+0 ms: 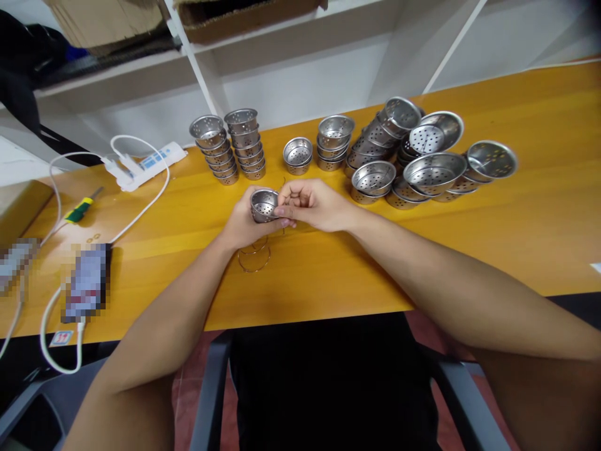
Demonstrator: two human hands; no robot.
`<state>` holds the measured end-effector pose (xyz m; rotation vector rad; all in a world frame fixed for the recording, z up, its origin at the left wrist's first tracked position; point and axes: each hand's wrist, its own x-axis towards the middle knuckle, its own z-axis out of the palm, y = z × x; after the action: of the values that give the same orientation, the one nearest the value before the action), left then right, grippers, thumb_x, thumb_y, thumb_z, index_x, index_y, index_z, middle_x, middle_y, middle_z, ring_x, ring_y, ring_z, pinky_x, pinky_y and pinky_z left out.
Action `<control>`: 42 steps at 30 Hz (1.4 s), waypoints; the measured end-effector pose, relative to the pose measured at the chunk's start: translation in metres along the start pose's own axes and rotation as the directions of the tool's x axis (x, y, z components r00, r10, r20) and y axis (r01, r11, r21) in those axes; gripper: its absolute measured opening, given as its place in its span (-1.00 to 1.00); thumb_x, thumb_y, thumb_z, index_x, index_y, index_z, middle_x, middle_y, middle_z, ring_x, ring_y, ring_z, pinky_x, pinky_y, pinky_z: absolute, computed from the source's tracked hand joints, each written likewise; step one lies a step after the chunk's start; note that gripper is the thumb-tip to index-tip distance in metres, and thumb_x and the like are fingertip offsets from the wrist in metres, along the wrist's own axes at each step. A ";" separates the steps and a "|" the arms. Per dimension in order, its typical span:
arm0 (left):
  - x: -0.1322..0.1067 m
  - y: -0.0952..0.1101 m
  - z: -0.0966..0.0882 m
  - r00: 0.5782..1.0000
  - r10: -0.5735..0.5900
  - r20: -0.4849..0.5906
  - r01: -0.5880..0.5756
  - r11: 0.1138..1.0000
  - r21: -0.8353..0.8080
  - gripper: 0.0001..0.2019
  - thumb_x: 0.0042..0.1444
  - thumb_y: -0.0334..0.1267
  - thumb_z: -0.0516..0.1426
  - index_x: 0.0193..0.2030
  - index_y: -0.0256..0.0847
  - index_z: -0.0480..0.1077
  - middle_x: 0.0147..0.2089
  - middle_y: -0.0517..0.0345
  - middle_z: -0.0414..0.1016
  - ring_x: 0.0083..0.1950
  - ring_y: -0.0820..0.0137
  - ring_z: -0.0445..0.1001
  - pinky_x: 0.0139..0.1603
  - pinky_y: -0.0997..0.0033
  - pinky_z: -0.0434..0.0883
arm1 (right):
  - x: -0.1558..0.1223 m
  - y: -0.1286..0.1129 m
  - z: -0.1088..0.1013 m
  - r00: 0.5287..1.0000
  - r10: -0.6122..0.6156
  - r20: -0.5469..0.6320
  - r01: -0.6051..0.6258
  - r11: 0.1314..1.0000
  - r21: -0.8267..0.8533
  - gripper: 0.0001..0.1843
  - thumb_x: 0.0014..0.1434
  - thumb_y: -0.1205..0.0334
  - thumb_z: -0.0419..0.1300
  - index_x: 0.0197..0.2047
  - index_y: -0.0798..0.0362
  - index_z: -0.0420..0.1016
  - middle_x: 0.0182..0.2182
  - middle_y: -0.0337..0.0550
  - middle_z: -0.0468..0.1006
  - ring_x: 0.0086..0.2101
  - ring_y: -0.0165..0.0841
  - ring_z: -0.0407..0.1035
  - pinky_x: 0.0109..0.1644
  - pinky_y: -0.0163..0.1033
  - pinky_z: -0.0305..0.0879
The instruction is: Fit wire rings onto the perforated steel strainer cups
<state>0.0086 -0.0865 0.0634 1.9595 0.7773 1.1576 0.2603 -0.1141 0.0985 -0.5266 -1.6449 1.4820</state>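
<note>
My left hand is wrapped around a small perforated metal cup, its open top facing up and towards me. At the cup's right rim, my right hand is closed in a pinch. A thin wire shows just below these fingers, and a short bit of it sticks out above them; the rest is hidden by the fingers. Thin copper-coloured wire rings lie on the table just below my left hand.
Stacked perforated cups stand at the back, with more cups piled at the right. A single cup sits between. On the left are a power strip, white cables, a screwdriver and a blurred phone-like device.
</note>
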 end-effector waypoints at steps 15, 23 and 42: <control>0.005 -0.011 -0.001 0.993 0.010 -0.118 -0.004 0.999 0.050 -0.26 0.08 0.21 0.72 0.15 -0.11 0.52 -0.03 0.13 0.75 -0.11 0.33 0.72 -0.12 0.32 0.63 | -0.004 0.027 -0.017 0.919 -0.393 -0.030 0.309 0.766 -0.563 -0.62 0.68 -0.18 0.51 0.25 -0.07 0.80 0.15 -0.04 0.66 -0.25 -0.35 0.53 -0.19 -0.16 0.58; 0.004 -0.022 -0.004 0.983 0.168 -0.077 -0.161 0.983 0.083 -0.29 0.11 -0.14 0.65 0.31 -0.06 0.47 0.14 0.10 0.78 0.05 0.28 0.80 0.07 0.24 0.72 | -0.009 0.028 -0.012 0.957 -0.285 0.050 0.251 0.733 -0.632 -0.65 0.70 -0.08 0.43 0.36 -0.12 0.86 0.32 0.08 0.57 0.17 -0.03 0.59 0.29 0.15 0.71; 0.005 -0.054 0.002 0.986 0.161 0.035 -0.160 0.986 -0.040 -0.07 0.42 0.19 0.53 0.71 0.20 0.15 0.58 -0.12 0.54 0.50 0.02 0.74 0.37 -0.02 0.86 | -0.010 0.011 -0.008 0.948 -0.316 -0.047 0.175 0.638 -0.750 -0.76 0.73 0.01 0.36 0.13 -0.03 0.79 -0.32 -0.23 0.69 -0.34 -0.25 0.50 -0.12 -0.12 0.41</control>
<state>0.0052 -0.0535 0.0211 2.0369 0.5819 1.2156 0.2697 -0.1148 0.0844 -0.7988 -2.0480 0.4807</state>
